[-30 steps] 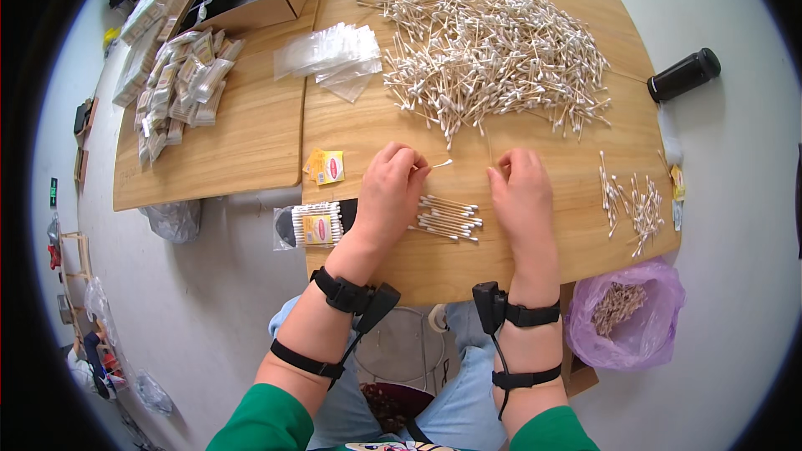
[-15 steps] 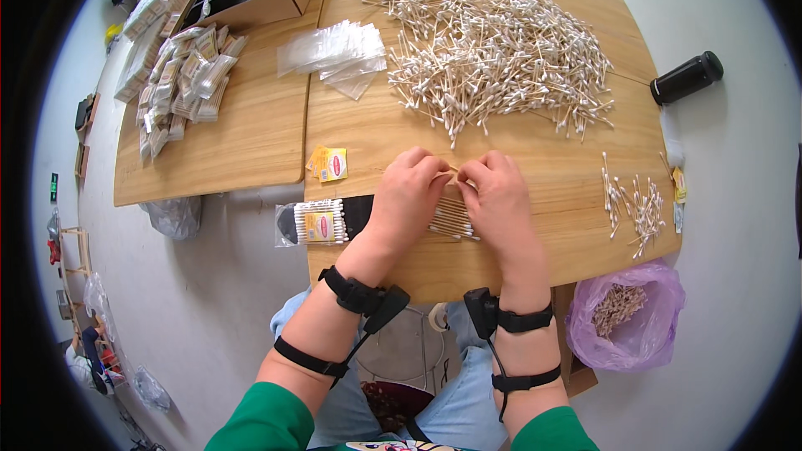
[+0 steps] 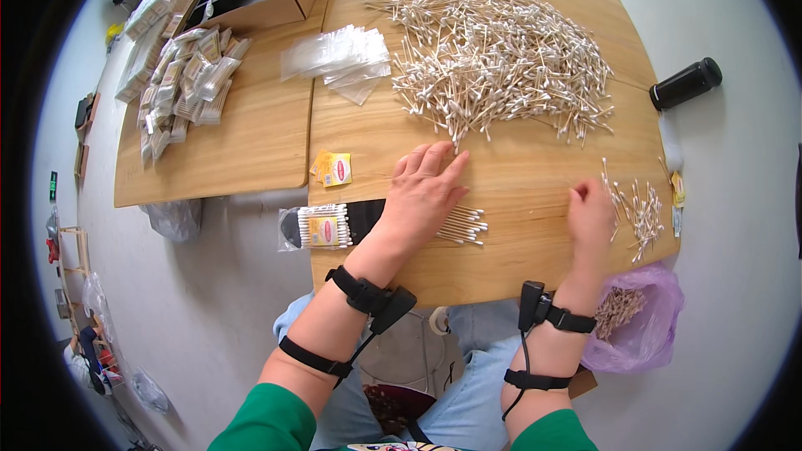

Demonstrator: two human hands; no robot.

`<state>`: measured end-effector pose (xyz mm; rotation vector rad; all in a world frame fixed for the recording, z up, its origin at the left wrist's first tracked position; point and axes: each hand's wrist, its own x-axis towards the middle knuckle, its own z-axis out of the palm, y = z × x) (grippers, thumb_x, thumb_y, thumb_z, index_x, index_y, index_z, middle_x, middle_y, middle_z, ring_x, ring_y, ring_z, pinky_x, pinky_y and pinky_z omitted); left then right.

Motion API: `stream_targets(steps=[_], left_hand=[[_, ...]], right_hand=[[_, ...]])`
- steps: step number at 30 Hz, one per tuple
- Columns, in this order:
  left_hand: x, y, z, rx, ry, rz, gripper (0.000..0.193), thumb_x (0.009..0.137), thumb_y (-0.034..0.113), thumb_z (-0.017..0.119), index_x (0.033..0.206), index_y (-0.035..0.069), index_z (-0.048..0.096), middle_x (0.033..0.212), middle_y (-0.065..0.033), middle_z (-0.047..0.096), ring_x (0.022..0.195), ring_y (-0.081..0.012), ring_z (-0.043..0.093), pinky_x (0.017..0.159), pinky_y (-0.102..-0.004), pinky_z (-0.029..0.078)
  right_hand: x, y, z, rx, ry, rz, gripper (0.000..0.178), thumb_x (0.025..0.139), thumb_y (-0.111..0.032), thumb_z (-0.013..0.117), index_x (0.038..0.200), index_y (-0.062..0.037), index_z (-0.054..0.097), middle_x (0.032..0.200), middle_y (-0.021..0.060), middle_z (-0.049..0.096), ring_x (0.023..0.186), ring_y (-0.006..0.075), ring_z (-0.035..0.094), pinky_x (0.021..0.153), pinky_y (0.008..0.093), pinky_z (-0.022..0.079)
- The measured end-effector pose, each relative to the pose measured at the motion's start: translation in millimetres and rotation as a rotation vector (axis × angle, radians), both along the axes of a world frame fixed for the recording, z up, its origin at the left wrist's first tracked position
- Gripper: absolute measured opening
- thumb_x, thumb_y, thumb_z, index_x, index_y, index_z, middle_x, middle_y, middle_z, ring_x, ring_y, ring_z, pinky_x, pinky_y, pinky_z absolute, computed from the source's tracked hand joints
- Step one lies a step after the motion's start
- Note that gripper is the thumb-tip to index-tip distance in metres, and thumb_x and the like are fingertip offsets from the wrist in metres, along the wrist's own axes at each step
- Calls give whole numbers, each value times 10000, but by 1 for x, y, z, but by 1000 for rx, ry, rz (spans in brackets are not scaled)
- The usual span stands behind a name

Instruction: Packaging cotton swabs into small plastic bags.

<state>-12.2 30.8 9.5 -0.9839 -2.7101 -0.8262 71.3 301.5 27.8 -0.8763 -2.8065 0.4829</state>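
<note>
right hand [image 3: 591,215] moved rightward, left fingers [image 3: 433,159] spread

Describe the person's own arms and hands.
The left hand and right hand are bare. Green sleeves leave the forearms uncovered; each wears two black straps, with a black block on the one nearer the hand and a thin black cable.

We record green sleeves [image 3: 266,418] worn above both forearms [image 3: 332,327], two black straps [image 3: 538,380] banding each, a black housing [image 3: 393,311] at each upper strap with a thin black cable [image 3: 525,351] trailing, and light-blue jeans [image 3: 480,377].
</note>
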Motion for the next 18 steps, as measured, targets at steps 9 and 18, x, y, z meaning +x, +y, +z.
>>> stream_targets(steps=[9,18], left_hand=[[-1,-22,6,-34,-60,-42,364,964,191,612,1276,5,625,1329,-98,592,1236,-286,537,1053,-405,417],[-3,-47,12,88,-178,-176,226,936,106,643,1138,22,704,1128,-88,705,1088,-294,619,985,-397,467]], right_hand=[[-7,-11,0,-143,227,85,131,861,-84,698,960,-10,656,909,152,655,842,315,638,766,421,511],[-24,-66,5,-327,243,368,106,863,-54,673,951,3,659,928,150,659,879,312,642,774,410,513]])
